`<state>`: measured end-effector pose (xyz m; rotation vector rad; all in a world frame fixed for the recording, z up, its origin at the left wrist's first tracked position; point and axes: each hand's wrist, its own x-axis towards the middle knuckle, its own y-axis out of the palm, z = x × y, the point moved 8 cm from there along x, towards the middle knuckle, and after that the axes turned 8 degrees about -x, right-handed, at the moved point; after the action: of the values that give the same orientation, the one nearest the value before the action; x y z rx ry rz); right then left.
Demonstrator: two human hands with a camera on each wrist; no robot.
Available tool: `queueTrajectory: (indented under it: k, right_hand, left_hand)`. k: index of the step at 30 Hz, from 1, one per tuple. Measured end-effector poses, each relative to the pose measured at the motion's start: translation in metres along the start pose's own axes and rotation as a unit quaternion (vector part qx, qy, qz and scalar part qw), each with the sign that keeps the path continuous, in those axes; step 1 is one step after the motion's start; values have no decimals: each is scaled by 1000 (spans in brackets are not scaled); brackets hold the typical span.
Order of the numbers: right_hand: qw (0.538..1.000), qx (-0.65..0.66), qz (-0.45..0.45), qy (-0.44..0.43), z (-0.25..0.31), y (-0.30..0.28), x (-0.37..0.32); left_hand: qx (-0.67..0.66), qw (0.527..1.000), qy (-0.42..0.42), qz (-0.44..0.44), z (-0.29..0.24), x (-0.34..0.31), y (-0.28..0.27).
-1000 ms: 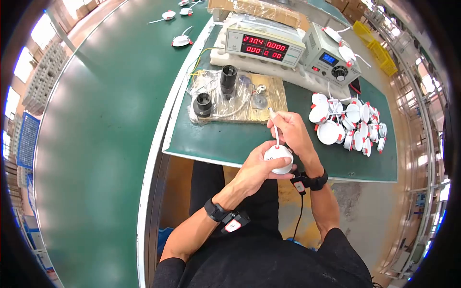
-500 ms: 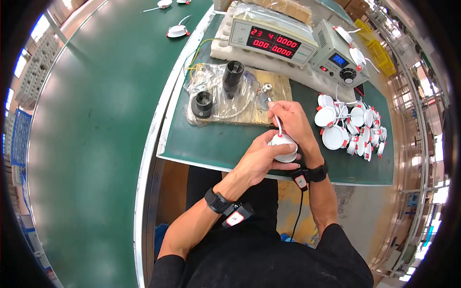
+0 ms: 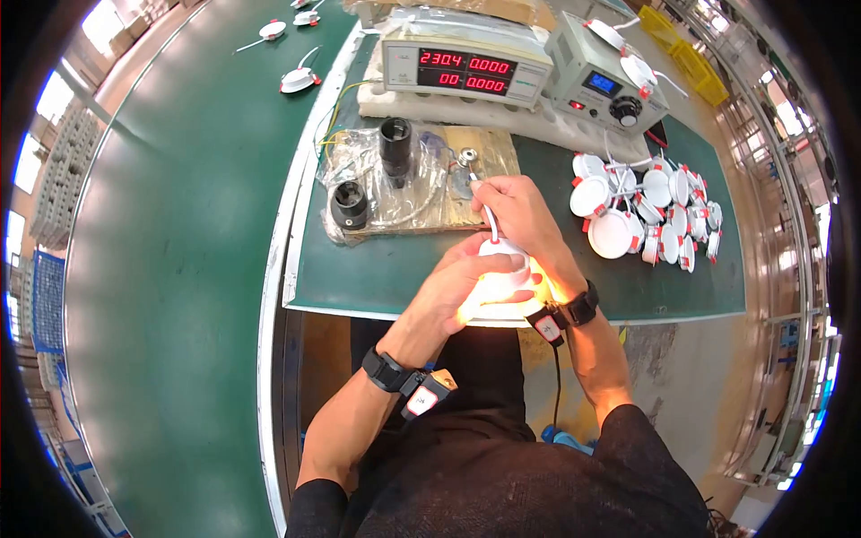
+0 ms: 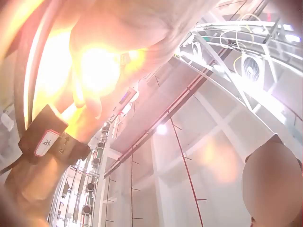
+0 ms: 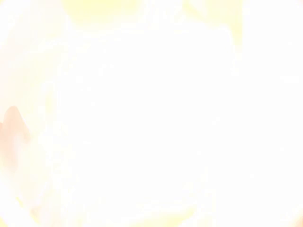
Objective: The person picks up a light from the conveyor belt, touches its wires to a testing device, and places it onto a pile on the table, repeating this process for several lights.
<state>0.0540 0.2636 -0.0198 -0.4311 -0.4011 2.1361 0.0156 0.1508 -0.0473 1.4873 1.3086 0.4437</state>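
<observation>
The left hand [image 3: 453,291] cups a glowing white downlight [image 3: 504,269] over the surface's [image 3: 395,269] near edge. The right hand [image 3: 520,213] pinches its white lead [image 3: 489,220] towards the wooden board [image 3: 507,148] (the power meter [image 3: 462,67] reads 230.4). This lamp lights, so its check seems nearly done; the heap of downlights [image 3: 646,215] may be waiting.

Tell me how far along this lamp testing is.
Looks done: a few loose lamps lie on the green belt beyond the bench. In hand: the left hand grips a downlight that glows, while the right hand pinches its white lead over the wooden board. Probably left: the heap of lamps at the right.
</observation>
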Motion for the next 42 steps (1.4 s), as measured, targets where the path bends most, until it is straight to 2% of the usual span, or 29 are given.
queueTrajectory:
  k: [7,13,16,19,23,29,33,42]
  right_hand:
    - [999,49,-3,-7,-10,2,4]
    - [1000,14,-10,-7,-7,0,2]
    - [999,-26,-19,-38,-5,-3,4]
    - [998,-23,-26,-46,-9,-2,7]
    - [999,-26,-26,-37,-3,-3,4]
    - [1000,-12,-25,-11,-9,-2,5]
    - [1000,-9,-22,-2,-7,-2,3]
    - [999,-19,-29,-28,-4,-3,3]
  left_hand:
    - [23,1000,-1,-3,-5,-4,8]
    - [26,1000,-1,-10,-4,-2,6]
    - [70,997,15,-35,-7,-2,8]
    - [51,999,16,-13,-4,7,2]
    - [71,996,42,-26,-4,9,0]
    - [39,999,23,-5,-3,3,4]
    - [44,999,1,-26,-5,0,6]
    - [62,998,11,-15,-2,6,3]
